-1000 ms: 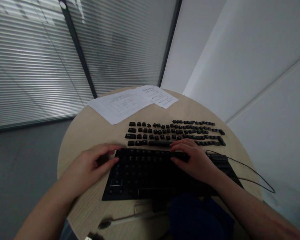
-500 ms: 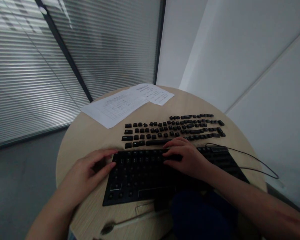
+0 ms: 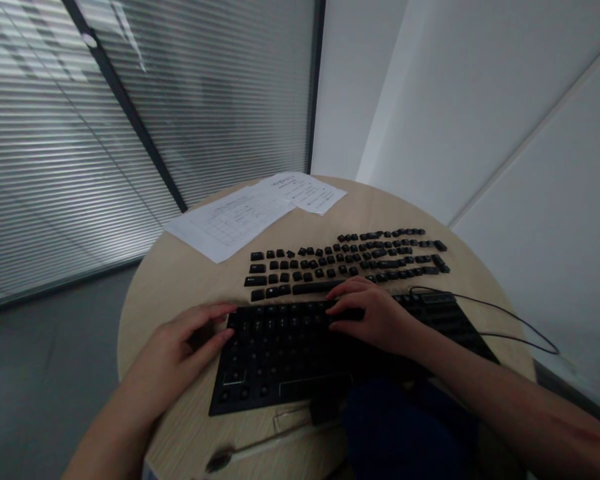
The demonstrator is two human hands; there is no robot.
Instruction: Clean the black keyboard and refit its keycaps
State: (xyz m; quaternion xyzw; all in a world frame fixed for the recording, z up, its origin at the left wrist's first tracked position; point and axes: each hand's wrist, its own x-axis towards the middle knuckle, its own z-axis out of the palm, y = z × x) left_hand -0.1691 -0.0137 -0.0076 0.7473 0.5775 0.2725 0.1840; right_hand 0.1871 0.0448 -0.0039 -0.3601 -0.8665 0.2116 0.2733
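A black keyboard (image 3: 300,360) lies on the round wooden table, its lower part bare of most caps and its upper rows carrying keys. At its upper left corner is my left hand (image 3: 193,337), thumb and fingers set against the edge, holding it. Over the upper key rows, right of the middle, my right hand (image 3: 373,313) bends down with thumb and fingertips close together on the keys. Whatever is between those tips is too dark to make out. Behind the keyboard stand rows of loose black keycaps (image 3: 325,271), with a long space bar (image 3: 316,287) nearest.
Printed paper sheets (image 3: 230,223) lie at the table's back left. A brush (image 3: 225,459) and a thin wire tool (image 3: 285,419) are at the front edge. The black cable (image 3: 517,319) loops on the right. Dark blue cloth (image 3: 405,433) covers the lower front.
The view has shifted slightly, so the table sits a little lower and to the right. Both hands keep their places on the keyboard; no keycap has visibly moved.
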